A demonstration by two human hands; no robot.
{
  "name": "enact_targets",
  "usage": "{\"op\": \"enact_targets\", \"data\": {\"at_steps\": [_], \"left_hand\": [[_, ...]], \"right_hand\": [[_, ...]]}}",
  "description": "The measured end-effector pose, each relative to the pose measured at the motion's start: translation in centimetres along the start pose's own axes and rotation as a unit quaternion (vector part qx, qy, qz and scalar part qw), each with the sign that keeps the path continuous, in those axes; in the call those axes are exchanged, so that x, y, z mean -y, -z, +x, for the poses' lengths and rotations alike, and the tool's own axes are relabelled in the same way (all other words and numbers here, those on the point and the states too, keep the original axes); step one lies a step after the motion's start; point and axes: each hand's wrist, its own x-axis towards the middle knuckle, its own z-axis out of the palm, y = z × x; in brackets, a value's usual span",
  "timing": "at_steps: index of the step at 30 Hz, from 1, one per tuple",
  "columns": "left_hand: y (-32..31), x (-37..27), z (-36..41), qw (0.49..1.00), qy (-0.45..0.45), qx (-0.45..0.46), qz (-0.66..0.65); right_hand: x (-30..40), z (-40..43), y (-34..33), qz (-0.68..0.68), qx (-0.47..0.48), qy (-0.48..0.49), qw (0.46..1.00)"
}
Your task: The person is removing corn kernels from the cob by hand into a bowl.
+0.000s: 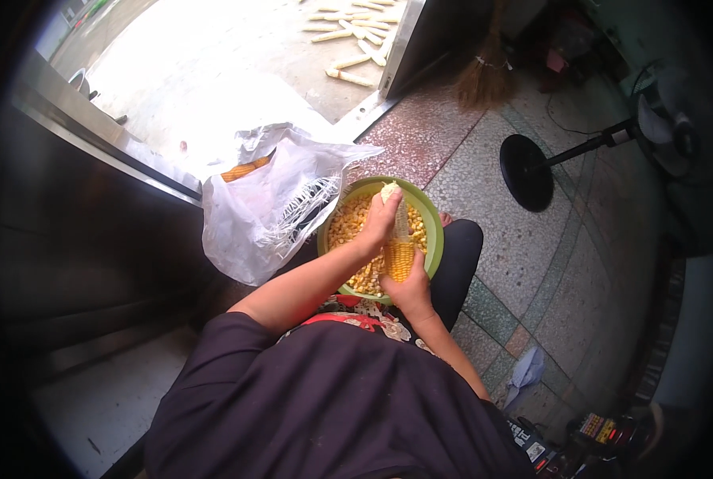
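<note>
My left hand (382, 220) is closed around the far, pale end of a corn cob (401, 226), with a whitish cob end showing above the thumb. My right hand (412, 286) grips the near end, where rows of yellow kernels (399, 261) still cover it. Whether the left hand holds a second bare cob against this one, I cannot tell. Both hands are over a green plastic basin (435, 224), which sits at my lap between my legs. Loose yellow kernels (349, 224) fill much of its bottom.
A white woven sack (245, 224) with a frayed edge lies left of the basin, orange corn ears (245, 170) inside. Stripped cobs (356, 30) are scattered beyond the doorway. A black fan base (527, 172) and a broom (485, 78) stand to the right. Crumpled cloth (527, 368) lies on the floor.
</note>
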Motion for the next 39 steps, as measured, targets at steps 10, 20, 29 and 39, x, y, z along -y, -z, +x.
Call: {"op": "enact_targets", "data": {"at_steps": [10,20,29,39], "left_hand": [[0.8,0.6,-0.8,0.993,-0.009,0.013,-0.117],[0.8,0.2,-0.5,0.983,-0.181,0.024,0.027],[0.2,0.4,-2.1,0.993,0.038,0.114,0.017],[1.8,-0.1,-2.4,0.975,-0.048,0.217,-0.026]], "right_hand": [[0.7,-0.9,0.2,-0.096,0.01,0.046,0.994],[0.6,-1.4,0.7,0.342,0.128,-0.057,0.929],[-0.8,0.2,1.0,-0.044,-0.056,0.039,0.997],[1.8,-0.3,3.4,0.379,0.111,-0.071,0.916]]}}
